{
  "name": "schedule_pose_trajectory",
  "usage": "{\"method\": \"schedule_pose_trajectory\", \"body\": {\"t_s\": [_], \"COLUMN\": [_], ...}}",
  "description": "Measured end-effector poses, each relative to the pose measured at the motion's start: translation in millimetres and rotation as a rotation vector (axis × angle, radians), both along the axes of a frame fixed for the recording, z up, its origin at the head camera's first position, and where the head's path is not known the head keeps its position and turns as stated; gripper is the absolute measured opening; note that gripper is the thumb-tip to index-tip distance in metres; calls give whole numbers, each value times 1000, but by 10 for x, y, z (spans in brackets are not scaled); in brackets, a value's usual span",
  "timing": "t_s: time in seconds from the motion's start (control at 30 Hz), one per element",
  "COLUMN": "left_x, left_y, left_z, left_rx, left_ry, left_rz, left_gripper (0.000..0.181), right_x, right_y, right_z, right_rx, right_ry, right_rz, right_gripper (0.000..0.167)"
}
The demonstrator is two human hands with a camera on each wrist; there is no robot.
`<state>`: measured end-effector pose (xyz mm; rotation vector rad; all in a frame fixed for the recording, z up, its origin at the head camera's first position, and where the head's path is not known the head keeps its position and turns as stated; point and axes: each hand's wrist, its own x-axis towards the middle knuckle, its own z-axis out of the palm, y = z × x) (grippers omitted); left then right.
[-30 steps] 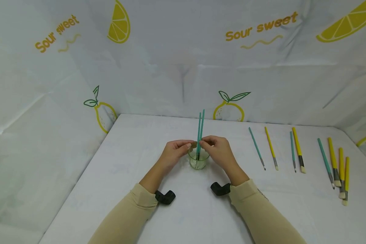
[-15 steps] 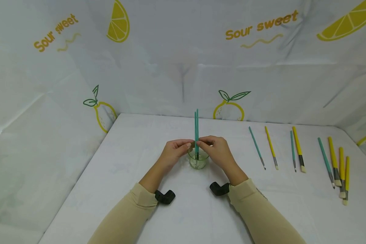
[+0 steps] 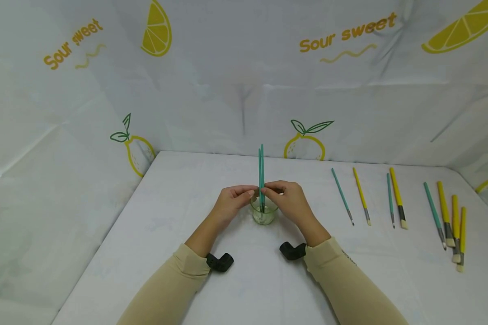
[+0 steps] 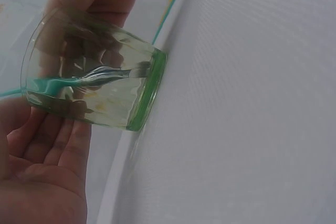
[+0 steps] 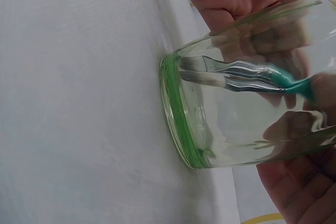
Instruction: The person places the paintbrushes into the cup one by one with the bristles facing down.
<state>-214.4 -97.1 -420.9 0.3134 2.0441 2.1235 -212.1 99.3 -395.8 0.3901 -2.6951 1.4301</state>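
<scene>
A clear green-tinted glass stands upright on the white table. Inside it are two teal-handled paintbrushes, nearly upright, bristles down. Through the glass wall in the right wrist view, the bristles reach close to the thick green base. My left hand holds the glass at its left rim, thumb at the near side and fingers behind. From the right, my right hand pinches the paintbrush handles just above the rim. The exact fingertip contact is partly hidden by the thumbs.
To the right lie several loose brushes: a thin teal one, a thin yellow one, a teal and yellow pair, and a group with yellow handles at far right. A lemon-print sheet hangs behind the table.
The two paintbrushes, leaning right a second ago, have swung left to nearly upright and now stand close together. The right fingers shifted slightly left with them; the left hand and glass barely moved.
</scene>
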Motion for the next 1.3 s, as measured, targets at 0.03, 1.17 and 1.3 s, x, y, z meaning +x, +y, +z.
{"method": "schedule_pose_trajectory", "body": {"t_s": [0.03,1.17,1.3], "left_x": [2,-6,-10], "left_y": [0,-19,-18], "left_z": [3,-31,-45], "left_rx": [-1,43,40], "left_ry": [2,17,27], "left_rz": [0,0,4], "left_gripper": [30,30,29], "right_x": [-1,0,1], "right_y": [2,36,41], "right_z": [0,23,14], "right_rx": [0,-14,-31], "right_ry": [0,-5,-11], "right_rz": [0,-3,16], "right_gripper": [32,34,33]}}
